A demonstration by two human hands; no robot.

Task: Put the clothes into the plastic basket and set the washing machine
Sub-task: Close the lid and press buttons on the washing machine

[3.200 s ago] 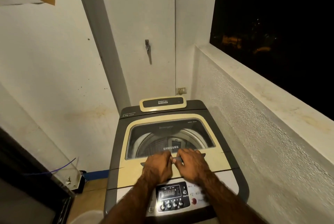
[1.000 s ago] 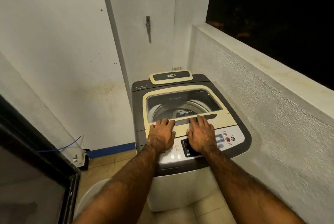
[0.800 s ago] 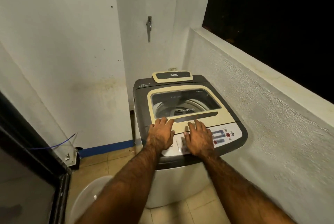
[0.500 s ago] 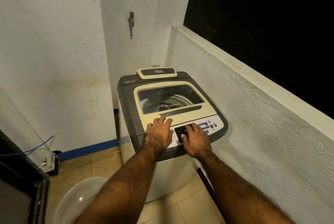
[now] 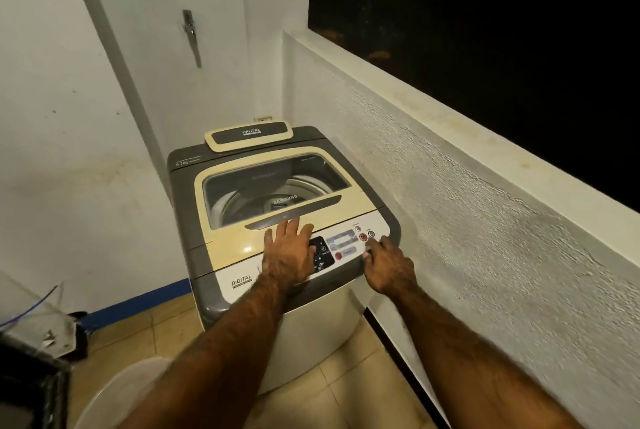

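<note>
A top-loading washing machine (image 5: 194, 217) stands in the corner with its cream lid (image 5: 228, 241) closed; the drum shows through the lid's window. My left hand (image 5: 289, 252) lies flat with straight fingers on the lid's front edge, beside the dark display of the control panel (image 5: 341, 245). My right hand (image 5: 389, 267) is at the panel's right end, fingers bent, fingertips near the red and grey buttons (image 5: 363, 237). A pale plastic basket (image 5: 114, 394) sits on the floor at lower left, mostly hidden by my left forearm. No clothes are visible.
A rough plastered wall with a wide ledge (image 5: 485, 158) runs along the right under a dark window. A tap (image 5: 189, 30) juts from the back wall. A dark frame (image 5: 31, 390) and a clear box with a blue wire (image 5: 38, 324) stand at left. Tiled floor below.
My view has pulled back from the machine. Both hands slid from the lid handle toward the front; the right hand then moved right along the control panel to the buttons.
</note>
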